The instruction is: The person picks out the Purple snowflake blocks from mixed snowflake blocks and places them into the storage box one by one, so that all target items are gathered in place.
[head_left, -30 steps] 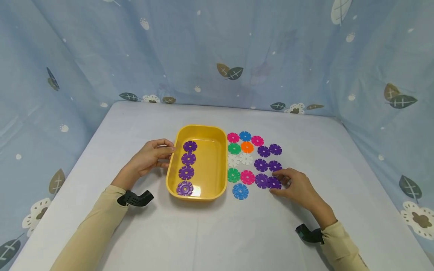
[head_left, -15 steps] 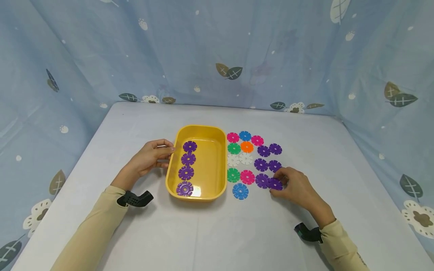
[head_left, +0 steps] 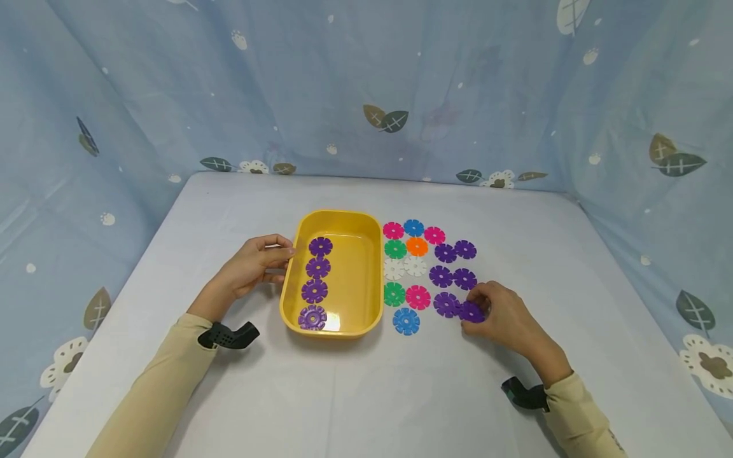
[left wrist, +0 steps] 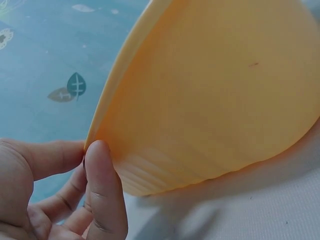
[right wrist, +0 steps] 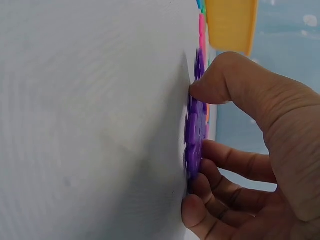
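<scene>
In the head view a yellow tray (head_left: pixel 355 273) holds a column of purple flower discs (head_left: pixel 314 291) along its left side. The left hand (head_left: pixel 252 264) pinches the tray's left rim; the left wrist view shows thumb and finger (left wrist: pixel 105 190) on the yellow edge (left wrist: pixel 107 95). On the right, the right hand (head_left: pixel 509 321) pinches a purple disc (head_left: pixel 471 312) by its edge, just over the table surface, beside and slightly overlapping another purple disc (head_left: pixel 445 305). The right wrist view shows the purple disc (right wrist: pixel 195 135) between the thumb and fingers of the right hand (right wrist: pixel 260 150).
Right of the tray lie pink (head_left: pixel 418 297), blue (head_left: pixel 406 321), green (head_left: pixel 394 294), orange (head_left: pixel 417 246) and white discs (head_left: pixel 415 266), with more purple discs (head_left: pixel 441 277) beyond them. The white table (head_left: pixel 343 407) meets a blue patterned curtain (head_left: pixel 321 83) at the back.
The right hand has shifted slightly to the right with its purple disc, which overlaps its neighbour less than before. The neighbouring purple disc has also moved a little right. The left hand stays on the rim.
</scene>
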Demonstrator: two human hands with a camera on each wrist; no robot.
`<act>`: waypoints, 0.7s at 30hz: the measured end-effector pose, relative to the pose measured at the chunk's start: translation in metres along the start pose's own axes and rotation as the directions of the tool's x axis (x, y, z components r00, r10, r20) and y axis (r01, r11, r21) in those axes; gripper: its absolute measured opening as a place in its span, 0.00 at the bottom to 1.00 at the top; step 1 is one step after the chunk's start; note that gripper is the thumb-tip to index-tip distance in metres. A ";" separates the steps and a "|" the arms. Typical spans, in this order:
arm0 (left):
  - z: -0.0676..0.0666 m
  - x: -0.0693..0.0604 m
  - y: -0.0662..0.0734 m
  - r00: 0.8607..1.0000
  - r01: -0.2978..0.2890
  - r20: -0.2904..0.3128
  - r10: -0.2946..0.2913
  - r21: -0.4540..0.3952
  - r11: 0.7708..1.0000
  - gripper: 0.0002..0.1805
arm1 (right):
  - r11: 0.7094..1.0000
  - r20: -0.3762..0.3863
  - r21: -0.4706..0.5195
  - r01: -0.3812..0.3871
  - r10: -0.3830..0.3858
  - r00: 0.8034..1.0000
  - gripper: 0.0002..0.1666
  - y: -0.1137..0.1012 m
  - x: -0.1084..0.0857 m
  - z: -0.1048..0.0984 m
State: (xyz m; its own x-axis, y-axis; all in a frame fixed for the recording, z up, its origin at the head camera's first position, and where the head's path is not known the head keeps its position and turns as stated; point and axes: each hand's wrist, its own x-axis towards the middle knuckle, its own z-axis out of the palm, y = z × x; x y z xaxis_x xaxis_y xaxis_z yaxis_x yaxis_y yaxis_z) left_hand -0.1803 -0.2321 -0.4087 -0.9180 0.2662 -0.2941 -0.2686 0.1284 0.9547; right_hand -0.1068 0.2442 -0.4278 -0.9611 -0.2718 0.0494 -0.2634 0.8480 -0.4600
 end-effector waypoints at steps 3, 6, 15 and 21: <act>0.000 0.000 0.000 1.000 0.000 -0.001 0.000 0.004 1.000 0.18 | 1.000 -0.001 0.007 0.006 -0.006 1.000 0.27 0.000 -0.001 -0.001; 0.000 0.001 0.000 1.000 0.001 0.002 -0.001 0.004 1.000 0.18 | 1.000 -0.004 0.012 0.006 -0.006 1.000 0.26 0.001 -0.003 -0.003; 0.000 0.001 0.000 1.000 -0.005 -0.003 0.005 0.008 1.000 0.18 | 1.000 -0.008 -0.012 0.028 -0.028 1.000 0.22 0.001 -0.006 -0.008; 0.000 0.001 0.000 1.000 -0.006 0.002 0.006 0.001 1.000 0.18 | 0.999 -0.024 -0.031 0.023 -0.024 0.999 0.23 -0.001 -0.005 -0.011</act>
State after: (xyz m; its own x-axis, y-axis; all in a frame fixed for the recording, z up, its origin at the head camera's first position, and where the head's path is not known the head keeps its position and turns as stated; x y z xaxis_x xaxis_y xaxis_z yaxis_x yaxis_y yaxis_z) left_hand -0.1812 -0.2323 -0.4094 -0.9191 0.2687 -0.2880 -0.2625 0.1272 0.9565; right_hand -0.1026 0.2498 -0.4181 -0.9562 -0.2812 0.0817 -0.2883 0.8551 -0.4309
